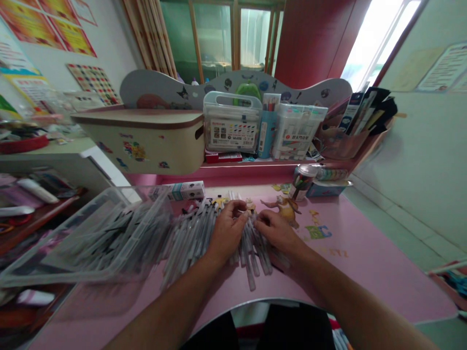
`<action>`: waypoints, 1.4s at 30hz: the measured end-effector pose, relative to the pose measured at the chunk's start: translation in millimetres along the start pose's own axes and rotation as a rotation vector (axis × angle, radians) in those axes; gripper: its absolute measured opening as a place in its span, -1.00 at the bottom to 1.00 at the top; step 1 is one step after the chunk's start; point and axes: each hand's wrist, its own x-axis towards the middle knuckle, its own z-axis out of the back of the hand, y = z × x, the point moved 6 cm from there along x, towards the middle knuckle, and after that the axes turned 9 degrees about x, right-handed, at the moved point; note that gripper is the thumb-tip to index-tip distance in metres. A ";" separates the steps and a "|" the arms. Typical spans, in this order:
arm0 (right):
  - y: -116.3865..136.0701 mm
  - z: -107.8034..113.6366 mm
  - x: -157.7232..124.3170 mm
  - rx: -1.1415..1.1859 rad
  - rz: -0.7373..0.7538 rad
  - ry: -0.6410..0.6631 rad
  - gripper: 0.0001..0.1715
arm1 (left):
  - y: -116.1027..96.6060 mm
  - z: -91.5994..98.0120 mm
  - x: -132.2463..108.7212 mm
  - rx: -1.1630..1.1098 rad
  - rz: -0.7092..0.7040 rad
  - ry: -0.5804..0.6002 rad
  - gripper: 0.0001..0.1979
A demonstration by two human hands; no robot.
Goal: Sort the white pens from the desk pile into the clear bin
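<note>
The place looked like a home study corner.
A pink desk with cartoon decals, a curtain and wall posters showed it.

Left hand and right hand curl inward, close together.

Slim clear-grey plastic pens, smooth; see-through rectangular plastic bin, glossy; pink bench, smooth; tan cloth curtain, matt.

At four o'clock, faint orange lettering on the smooth pink desktop appears to end in "YZ"; at twelve, the clear plastic handled case's label is too blurred to read.
</note>
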 end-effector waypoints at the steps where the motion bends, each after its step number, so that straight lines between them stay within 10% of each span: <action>1: 0.5 2.6 0.5 0.098 0.010 -0.001 -0.79 | 0.3 -2.2 -0.4 0.001 0.021 0.020 -0.78; 10: 9.5 -4.8 -6.2 0.594 0.090 0.129 -0.68 | 7.3 -24.1 -7.1 -0.308 0.198 0.254 -0.69; 19: -13.5 -2.0 -4.0 0.631 -0.148 0.160 -0.49 | -3.2 15.5 9.5 -0.491 0.097 -0.154 -0.75; 30: -1.8 -11.5 -10.9 0.787 -0.214 0.239 -0.67 | -2.6 -6.3 1.7 -0.135 0.077 0.181 -0.85; 42: 15.6 -9.9 -11.5 0.557 0.087 0.284 -0.67 | -13.1 -9.4 -7.0 -0.121 0.074 0.180 -0.90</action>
